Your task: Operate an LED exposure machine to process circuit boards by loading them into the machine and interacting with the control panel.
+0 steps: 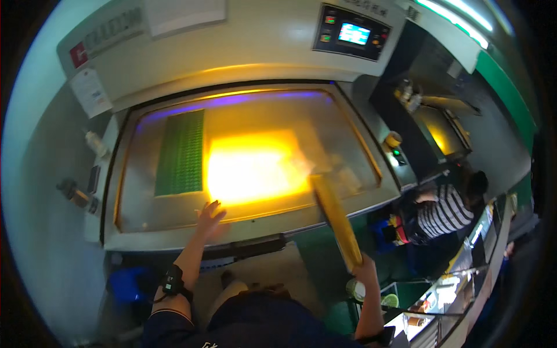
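Note:
My left hand (210,220) is over the front edge of the machine's glass bed (139,211), its fingers spread and holding nothing. Beside it, a green panel (180,153) with rows of small repeated marks lies flat on the left of the bed. A glaring yellow-white rectangle of light (255,168) fills the middle of the bed. On the right, my right hand (364,269) grips the near end of a yellowish flat panel (336,217), tilted and seen almost edge-on. The panel's far end reaches over the bed's front edge; glare and blur hide detail there.
The machine's hood (232,52) spans the back, with a control panel and lit screen (354,33). A tape roll (393,139) sits right of the bed. Further right, a person in a striped top (444,214) works at another machine. A lit glass table (441,296) stands at lower right.

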A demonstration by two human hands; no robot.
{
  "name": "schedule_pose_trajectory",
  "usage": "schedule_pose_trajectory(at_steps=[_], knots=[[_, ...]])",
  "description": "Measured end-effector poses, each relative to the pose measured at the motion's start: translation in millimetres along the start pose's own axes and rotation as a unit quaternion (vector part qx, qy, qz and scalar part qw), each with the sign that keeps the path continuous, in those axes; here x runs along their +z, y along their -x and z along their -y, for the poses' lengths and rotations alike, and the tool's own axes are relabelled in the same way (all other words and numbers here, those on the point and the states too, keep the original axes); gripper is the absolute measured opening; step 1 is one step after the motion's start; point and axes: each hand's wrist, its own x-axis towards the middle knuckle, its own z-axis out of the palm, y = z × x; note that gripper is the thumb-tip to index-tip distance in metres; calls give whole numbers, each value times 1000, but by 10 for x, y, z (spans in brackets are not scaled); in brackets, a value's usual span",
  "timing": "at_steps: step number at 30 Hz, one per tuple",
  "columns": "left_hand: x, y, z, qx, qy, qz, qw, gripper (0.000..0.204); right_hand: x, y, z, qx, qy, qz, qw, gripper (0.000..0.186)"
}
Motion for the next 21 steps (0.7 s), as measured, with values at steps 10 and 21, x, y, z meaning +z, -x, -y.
schedule_pose_trajectory(at_steps=[10, 21], knots=[[-1362, 879, -214, -64, -276, 164, 945, 76, 1541, -1313, 2659, -461, 199, 129, 855, 55], [-2704, -1340, 951, -51, -282, 187, 939, 69, 2178, -3065, 4379, -419, 164, 167, 877, 67]])
